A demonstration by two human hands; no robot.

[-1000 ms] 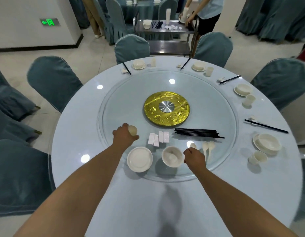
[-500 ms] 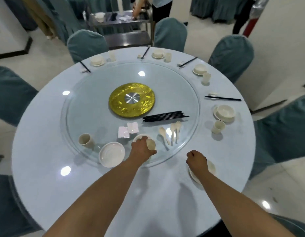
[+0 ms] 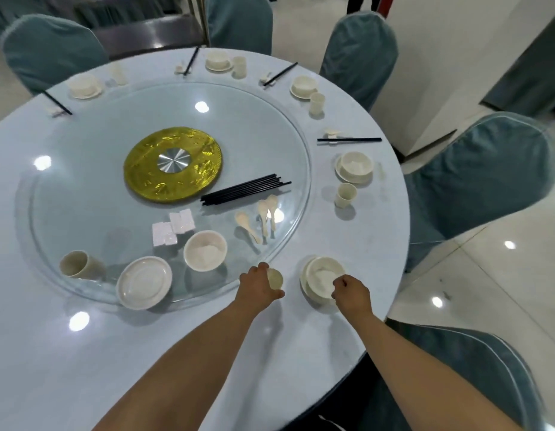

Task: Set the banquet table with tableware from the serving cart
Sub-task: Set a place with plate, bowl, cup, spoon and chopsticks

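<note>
Your L hand [image 3: 260, 286] is wrapped round a small cream cup [image 3: 275, 279], held at the near edge of the glass turntable [image 3: 83, 141]; can't tell if the cup touches the surface; your R hand [image 3: 351, 290] sits just right of it, fingers curled, pinching the near rim of a bowl [image 3: 323, 276] that sits on a saucer [image 3: 305, 283] on the pale blue table [image 3: 83, 353]; cup and bowl are close, not touching.

Just beyond your L hand, on the glass: a loose bowl [image 3: 205, 250]; left of that a flat plate [image 3: 144, 282], overhanging the glass edge; farther left a second cup [image 3: 80, 265], tilted; past the loose bowl, white folded napkins [image 3: 173, 227]; ahead of the gap between your hands, three spoons [image 3: 260, 219]; beyond those a bundle of black chopsticks [image 3: 245, 192], then the gold centre disc [image 3: 173, 168].

Beyond your R hand, off the glass: a cup [image 3: 345, 195], then a bowl-on-saucer set [image 3: 354, 167], then a chopstick pair on a rest [image 3: 347, 139]; more place settings run round the far rim, approx one per chair; blue-covered chairs [image 3: 475, 178] ring the table; the cart [image 3: 145, 29] is far back, behind the far chairs, partly cut off by the frame.
</note>
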